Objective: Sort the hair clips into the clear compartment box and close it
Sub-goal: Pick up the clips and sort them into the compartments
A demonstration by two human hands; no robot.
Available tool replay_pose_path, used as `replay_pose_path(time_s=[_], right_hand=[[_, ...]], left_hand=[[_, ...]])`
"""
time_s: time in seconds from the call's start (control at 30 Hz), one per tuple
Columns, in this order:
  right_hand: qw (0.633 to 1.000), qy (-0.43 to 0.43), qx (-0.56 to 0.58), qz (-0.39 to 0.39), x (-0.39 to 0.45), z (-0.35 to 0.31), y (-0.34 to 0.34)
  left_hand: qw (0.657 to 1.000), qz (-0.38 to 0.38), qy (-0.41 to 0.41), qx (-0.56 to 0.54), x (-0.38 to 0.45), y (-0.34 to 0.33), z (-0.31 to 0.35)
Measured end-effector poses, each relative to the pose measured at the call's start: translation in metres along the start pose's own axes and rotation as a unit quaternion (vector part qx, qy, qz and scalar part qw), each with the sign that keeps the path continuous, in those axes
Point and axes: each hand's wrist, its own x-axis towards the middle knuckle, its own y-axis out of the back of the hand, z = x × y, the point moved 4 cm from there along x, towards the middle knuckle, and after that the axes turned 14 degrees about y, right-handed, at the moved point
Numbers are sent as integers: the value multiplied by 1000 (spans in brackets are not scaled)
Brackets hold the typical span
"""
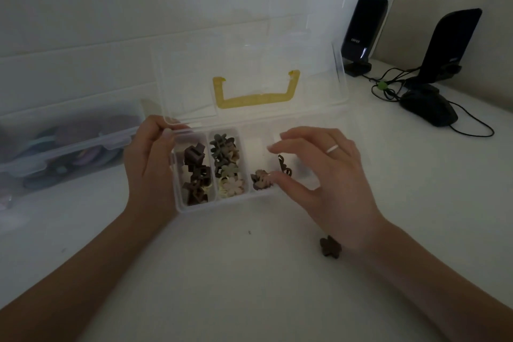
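Observation:
A clear compartment box [194, 207] stands open on the white table, its lid [249, 64] with a yellow handle [255, 91] tilted back. My left hand [151, 164] grips the box's left end, fingers curled over its rim. The leftmost compartment holds brown square clips [194, 172], the one beside it green and pale flower clips [226, 164], the third a brown clip [261, 179]. My right hand [319, 172] hovers over the right compartments, fingers spread and relaxed, thumb tip touching that brown clip. A dark clip [284, 166] lies under its fingers. One brown clip [329, 246] lies on the table by my right wrist.
A second clear box [63, 153] with coloured items, lid shut, sits at the left against the tiled wall. Two black speakers [363, 33] [449, 47], a black mouse [429, 108] and cables [388, 86] occupy the back right.

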Motion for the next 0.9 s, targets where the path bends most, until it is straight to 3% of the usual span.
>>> replay_pose_path(time_s=[0.13,0.23,0.37,0.47,0.53,0.67,0.9], right_hand=[[991,-39,129,-14,-5,13,22],[956,-88,243,-140,-7,18,31],[920,-119,163,-336,-13,20,33],[890,-133,85,-428,-18,16,34],[864,-148,94,-472,-23,14,32],[808,-216,235,-495,-30,13,27],[788,-200,307,-495,-32,5,21]], left_hand=[[1000,12,20,-5,0,0,-3],[999,14,30,-5,1,1,-5],[999,14,35,-5,2,3,-6],[999,16,39,-6,2,3,-6],[999,16,39,-9,3,3,-6],[999,8,31,-12,3,3,-6],[1000,2,9,3,2,2,-2]])
